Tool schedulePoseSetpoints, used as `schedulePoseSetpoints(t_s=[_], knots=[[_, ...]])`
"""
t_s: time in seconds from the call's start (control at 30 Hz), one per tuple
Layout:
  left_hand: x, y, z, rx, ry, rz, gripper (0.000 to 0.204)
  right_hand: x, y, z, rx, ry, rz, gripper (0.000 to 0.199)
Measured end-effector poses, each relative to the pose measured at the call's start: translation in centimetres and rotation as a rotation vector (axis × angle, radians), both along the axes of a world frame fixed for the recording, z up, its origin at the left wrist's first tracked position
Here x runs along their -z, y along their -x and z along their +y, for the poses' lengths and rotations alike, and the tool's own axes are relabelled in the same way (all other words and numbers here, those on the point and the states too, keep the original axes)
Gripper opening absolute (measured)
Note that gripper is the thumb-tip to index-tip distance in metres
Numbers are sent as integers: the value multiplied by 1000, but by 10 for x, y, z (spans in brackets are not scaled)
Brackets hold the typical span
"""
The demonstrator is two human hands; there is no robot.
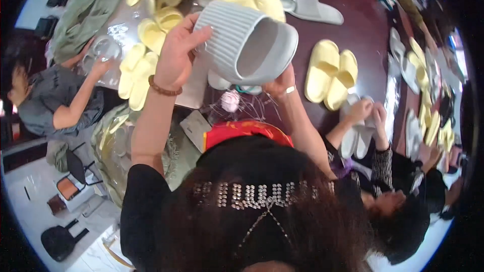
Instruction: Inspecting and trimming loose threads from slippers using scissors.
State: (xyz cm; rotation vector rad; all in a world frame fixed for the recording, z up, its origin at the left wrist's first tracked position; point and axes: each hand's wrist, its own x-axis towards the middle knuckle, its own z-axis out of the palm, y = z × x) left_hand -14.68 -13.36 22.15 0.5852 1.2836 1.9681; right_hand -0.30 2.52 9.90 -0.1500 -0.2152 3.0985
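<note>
A light grey slipper (pixel 222 35) with a ribbed strap is held up over the table, its foot opening turned to the right. My left hand (pixel 177 45) grips it at the left edge of the strap, thumb on the ribs. My right hand (pixel 282 83) is closed at the slipper's lower right edge; most of its fingers are hidden behind the slipper. Below lie a pink-and-white ball of thread (pixel 230 100) and some loose strands. Beside the ball, a grey piece and a teal object are partly covered by the slipper.
Yellow slippers (pixel 330 73) stand to the right on the dark red table (pixel 373 35). More yellow slippers (pixel 136 75) lie left and at the back, near a grey pair (pixel 315 9). Co-workers sit on both sides; one handles grey slippers (pixel 357 138) at the right.
</note>
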Motion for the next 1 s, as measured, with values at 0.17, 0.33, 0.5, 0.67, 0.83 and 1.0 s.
schedulePoseSetpoints(t_s=[0.17, 0.33, 0.5, 0.67, 0.83, 1.0], knots=[[105, -73, 63, 32, 47, -363, 30, 51, -45, 73, 491, -123, -413, 76], [190, -128, 119, -33, 192, -168, 26, 96, -101, 73, 691, -232, -554, 70], [178, -96, 124, 503, 507, 636, 23, 105, -109, 54, 661, -391, -979, 57], [155, -20, 135, -72, 838, 1527, 32, 117, -111, 44, 1214, -1275, -1136, 51], [199, 28, 133, 355, 927, 1173, 41, 52, -81, -17, 417, -1503, -681, 52], [233, 37, 120, 339, 733, 926, 49, 126, -15, 2, 716, -1794, -1340, 69]])
